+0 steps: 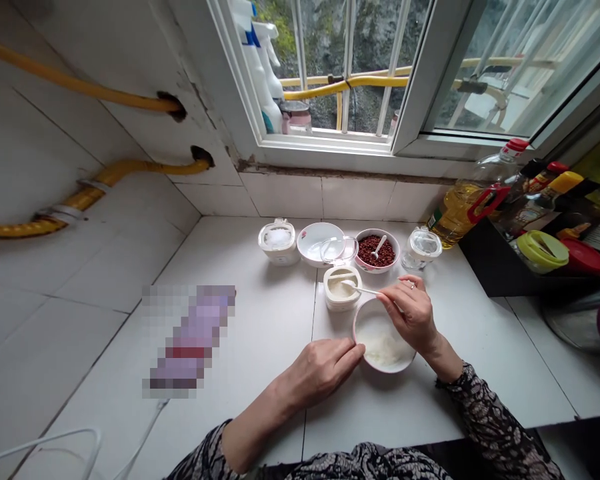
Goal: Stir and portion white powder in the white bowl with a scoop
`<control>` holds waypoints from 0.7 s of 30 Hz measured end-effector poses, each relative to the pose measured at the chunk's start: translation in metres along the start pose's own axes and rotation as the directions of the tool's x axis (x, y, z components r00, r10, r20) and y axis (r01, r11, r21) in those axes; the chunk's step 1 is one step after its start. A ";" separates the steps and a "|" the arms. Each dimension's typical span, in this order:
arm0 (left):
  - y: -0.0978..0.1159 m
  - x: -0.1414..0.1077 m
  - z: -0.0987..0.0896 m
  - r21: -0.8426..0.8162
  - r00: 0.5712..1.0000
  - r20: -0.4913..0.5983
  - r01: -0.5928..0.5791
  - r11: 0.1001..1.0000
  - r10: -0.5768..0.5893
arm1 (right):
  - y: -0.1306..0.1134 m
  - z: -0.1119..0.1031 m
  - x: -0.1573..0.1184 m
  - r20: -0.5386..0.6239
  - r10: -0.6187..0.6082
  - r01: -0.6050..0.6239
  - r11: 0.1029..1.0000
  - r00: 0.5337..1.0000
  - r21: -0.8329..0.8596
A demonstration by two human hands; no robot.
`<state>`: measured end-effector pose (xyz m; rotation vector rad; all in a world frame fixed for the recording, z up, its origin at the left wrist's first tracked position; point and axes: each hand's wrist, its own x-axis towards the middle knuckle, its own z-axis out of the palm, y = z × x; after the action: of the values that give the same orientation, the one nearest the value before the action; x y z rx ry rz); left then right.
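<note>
My left hand (325,370) grips the near left rim of a white bowl (364,320), thumb and fingers closed on it. A pale, grainy heap (387,350) lies inside that bowl. In my right hand (411,308) is a small white spoon (363,289), pinched by its handle above the bowl's far side. Its tip reaches into an open, square white container (343,303) that holds a pale powder. Just behind, a bowl of reddish-brown granules (387,252) has another white spoon (379,247) standing in it.
Along the back are a white lidded container (277,242), a white bowl (310,257) with a clear lid (340,249) over its edge, and a glass jar (422,249). An oil bottle (460,207) and condiments stand right. Left lies a blurred-out object (193,340) with a white cable (147,433).
</note>
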<state>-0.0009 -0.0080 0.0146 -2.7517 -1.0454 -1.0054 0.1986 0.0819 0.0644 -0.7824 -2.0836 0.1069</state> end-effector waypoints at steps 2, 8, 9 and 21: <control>0.000 0.000 0.000 -0.003 1.000 -0.007 -0.003 1.000 0.003 | 0.000 -0.002 0.000 -0.044 -0.062 0.060 0.997 0.997 -0.046; -0.001 -0.001 -0.001 -0.007 1.000 -0.006 0.003 1.000 -0.003 | 0.000 -0.018 -0.003 -0.069 0.142 -0.129 0.979 0.988 0.156; -0.001 -0.001 -0.001 -0.012 1.000 -0.011 0.000 1.000 0.000 | 0.001 -0.021 -0.005 -0.027 0.198 -0.188 0.959 0.980 0.210; -0.001 -0.001 -0.002 -0.043 0.999 -0.044 -0.006 0.999 0.004 | 0.012 -0.022 -0.010 0.278 0.024 -0.048 0.996 0.960 0.080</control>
<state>-0.0030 -0.0082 0.0153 -2.7509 -1.0227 -1.0954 0.2259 0.0810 0.0666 -0.7890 -2.3104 0.3423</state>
